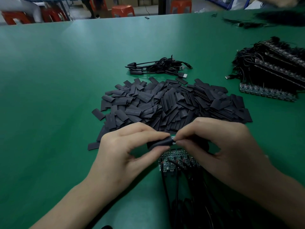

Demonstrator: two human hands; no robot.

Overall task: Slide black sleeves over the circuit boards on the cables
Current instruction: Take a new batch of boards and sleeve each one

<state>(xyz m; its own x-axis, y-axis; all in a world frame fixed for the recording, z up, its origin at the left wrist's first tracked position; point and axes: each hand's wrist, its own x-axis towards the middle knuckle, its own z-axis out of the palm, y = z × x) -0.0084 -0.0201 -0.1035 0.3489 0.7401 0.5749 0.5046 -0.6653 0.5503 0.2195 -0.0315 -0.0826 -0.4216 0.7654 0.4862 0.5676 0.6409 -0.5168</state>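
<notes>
Black cables (194,210) fan from a row of circuit boards (177,160).
Left hand (125,151) pinches a matte black sleeve (160,142); right hand (219,146) apparently grips a board's end, above the smooth green counter (57,83).

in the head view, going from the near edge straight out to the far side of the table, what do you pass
strip of circuit boards with cables → hands on a black sleeve → pile of loose black sleeves → small bundle of sleeved cables → bare green table → orange stools
</notes>
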